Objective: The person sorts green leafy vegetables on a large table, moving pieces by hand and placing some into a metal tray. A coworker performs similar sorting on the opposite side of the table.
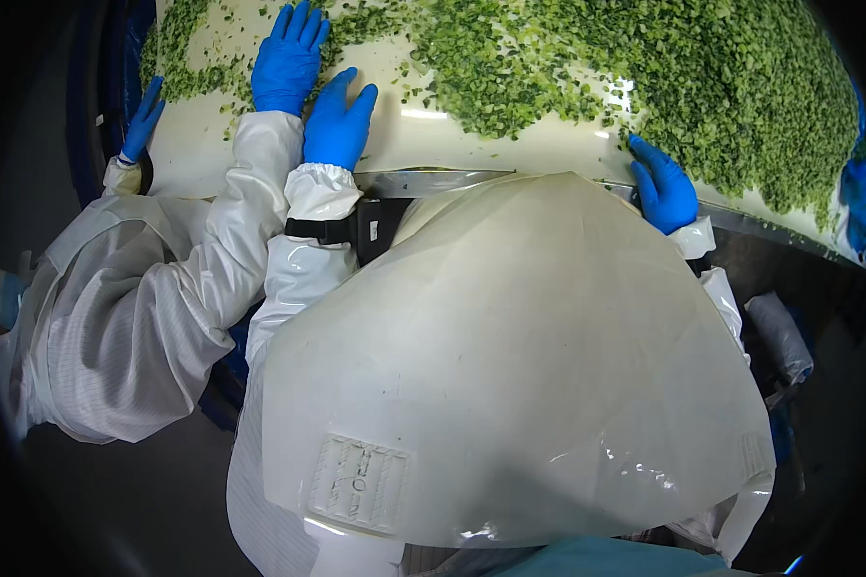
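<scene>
My left hand (338, 126), in a blue glove, rests over the near side of the white work surface (418, 148). Its thumb stands apart from the fingers, and nothing shows in its grasp. At the right, my blue-gloved right hand (665, 184) is by the table's metal edge, thumb and fingers apart. Its fingertips reach the border of a thick spread of chopped green leafy vegetable (750, 108). I see no piece held in it. A thinner patch of the same green bits (491, 94) lies between my hands.
A co-worker in white stands at my left, one blue-gloved hand (285, 68) flat on the surface beside mine, the other (143, 124) at its left edge. My white apron (519, 346) reaches the metal table edge (433, 184). Blue plastic sheeting (862, 195) hangs at far right.
</scene>
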`<state>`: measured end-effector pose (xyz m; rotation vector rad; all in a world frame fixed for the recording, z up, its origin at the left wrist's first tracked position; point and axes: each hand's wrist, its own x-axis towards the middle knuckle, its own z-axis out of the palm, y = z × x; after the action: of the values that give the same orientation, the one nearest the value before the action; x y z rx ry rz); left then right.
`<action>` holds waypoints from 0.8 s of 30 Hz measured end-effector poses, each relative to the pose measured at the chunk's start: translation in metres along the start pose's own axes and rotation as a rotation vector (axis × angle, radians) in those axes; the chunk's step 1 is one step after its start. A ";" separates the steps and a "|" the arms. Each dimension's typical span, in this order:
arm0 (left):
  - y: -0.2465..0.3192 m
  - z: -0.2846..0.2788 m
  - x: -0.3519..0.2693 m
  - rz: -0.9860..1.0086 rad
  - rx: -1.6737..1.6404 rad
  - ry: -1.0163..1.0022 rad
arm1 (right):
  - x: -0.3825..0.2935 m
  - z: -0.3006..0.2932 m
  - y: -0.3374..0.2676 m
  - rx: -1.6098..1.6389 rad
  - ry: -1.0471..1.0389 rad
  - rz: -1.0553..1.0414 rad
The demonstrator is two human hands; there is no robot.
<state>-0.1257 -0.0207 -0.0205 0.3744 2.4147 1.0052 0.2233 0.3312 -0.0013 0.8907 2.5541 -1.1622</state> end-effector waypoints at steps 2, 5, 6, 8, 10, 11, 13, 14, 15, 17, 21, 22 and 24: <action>0.001 0.003 -0.003 0.021 -0.121 -0.211 | -0.002 0.001 0.002 -0.078 0.062 -0.105; 0.012 0.013 -0.005 0.279 0.049 -0.930 | 0.000 0.001 -0.003 -0.091 0.096 -0.174; 0.018 0.015 -0.001 0.224 0.118 -0.865 | 0.001 0.001 -0.006 -0.033 0.052 -0.073; 0.032 0.017 0.008 0.168 0.133 -0.369 | 0.002 0.000 -0.011 -0.049 0.060 -0.058; 0.046 0.018 0.015 0.028 0.011 -0.236 | 0.002 -0.001 -0.015 -0.049 0.093 -0.091; 0.052 0.019 0.016 0.039 -0.080 -0.363 | 0.001 -0.002 -0.015 -0.034 0.085 -0.078; 0.061 0.028 0.014 0.121 -0.179 -0.639 | -0.001 -0.001 -0.015 0.008 0.097 -0.100; 0.064 0.035 0.011 0.284 -0.025 -0.836 | -0.001 -0.001 -0.013 -0.045 0.114 -0.134; 0.066 0.041 0.007 0.307 0.009 -0.977 | -0.002 0.000 -0.012 -0.038 0.077 -0.061; 0.065 0.050 0.005 0.296 0.057 -0.927 | -0.002 0.001 -0.010 -0.022 0.079 -0.061; 0.044 0.026 0.017 0.063 0.012 0.022 | 0.004 0.000 -0.010 0.114 -0.006 0.086; 0.036 0.011 0.023 0.082 0.328 0.170 | 0.008 -0.001 -0.011 0.358 0.001 0.126; 0.016 -0.017 0.018 -0.050 0.049 0.088 | 0.020 0.003 -0.018 0.552 -0.009 0.085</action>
<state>-0.1490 -0.0125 -0.0048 0.2916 2.5184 0.9604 0.1968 0.3288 -0.0002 1.0797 2.1836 -1.8769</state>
